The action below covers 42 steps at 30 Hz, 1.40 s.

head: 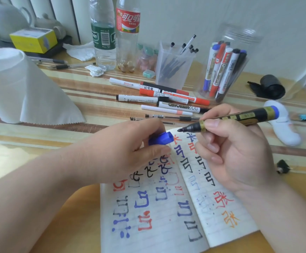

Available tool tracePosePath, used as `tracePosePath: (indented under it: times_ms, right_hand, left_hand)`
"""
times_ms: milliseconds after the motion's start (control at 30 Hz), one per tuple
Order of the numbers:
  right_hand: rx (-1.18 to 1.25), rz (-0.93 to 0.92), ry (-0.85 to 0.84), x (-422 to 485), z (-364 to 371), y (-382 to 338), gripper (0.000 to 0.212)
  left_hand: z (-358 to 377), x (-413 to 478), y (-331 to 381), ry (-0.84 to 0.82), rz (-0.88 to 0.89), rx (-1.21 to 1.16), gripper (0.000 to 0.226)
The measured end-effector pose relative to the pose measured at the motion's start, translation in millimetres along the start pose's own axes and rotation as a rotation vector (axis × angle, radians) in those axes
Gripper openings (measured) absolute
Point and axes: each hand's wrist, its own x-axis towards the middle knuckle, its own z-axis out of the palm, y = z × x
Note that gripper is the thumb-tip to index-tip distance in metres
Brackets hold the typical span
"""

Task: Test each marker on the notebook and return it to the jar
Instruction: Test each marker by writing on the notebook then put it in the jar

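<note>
Paper towel roll far left on worktop; 2 plastic bottles at back, w/ yellow box left of them; black bag roll right.

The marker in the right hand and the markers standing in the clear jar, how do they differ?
The marker in the right hand is uncapped, its tip bare, with its blue cap in the left hand; the markers in the jar are capped. The held one lies nearly level above the notebook; the jar ones stand upright, leaning. Its barrel is black and gold; theirs are mostly white. All are thick markers.
</note>
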Motion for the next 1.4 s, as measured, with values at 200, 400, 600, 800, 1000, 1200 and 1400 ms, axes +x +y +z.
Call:
tracePosePath:
  times_ms: [200, 400, 600, 800, 1000, 1200, 1400]
  right_hand:
    - [-0.136, -0.029, -0.059, -3, -2, 3, 0.006]
    - [-0.270, 0.070, -0.180, -4, -7, 9, 0.016]
    - [-0.302, 0.132, -0.317, 2, -18, 1, 0.037]
    - [-0.280, 0.100, -0.296, -3, -14, 2, 0.038]
    - [-0.157, 0.116, -0.177, -6, 2, 7, 0.008]
    - [-0.316, 0.116, -0.053, -2, 3, 14, 0.013]
    - [-0.101, -0.039, 0.036, 3, -4, 9, 0.011]
  left_hand:
    - [1, 1, -5, 0.016, 0.027, 0.005, 0.037]
    - [6, 0, -2, 0.057, 0.069, -0.060, 0.036]
    - [7, -2, -6, 0.057, 0.114, -0.357, 0.030]
    - [9, -8, -3, 0.118, 0.200, -0.343, 0.020]
    - [13, -11, 4, 0.404, 0.299, -0.066, 0.015]
    - [14, 2, -3, 0.339, 0.246, -0.085, 0.025]
    - [17, 5, -5, 0.373, 0.147, -0.057, 0.027]
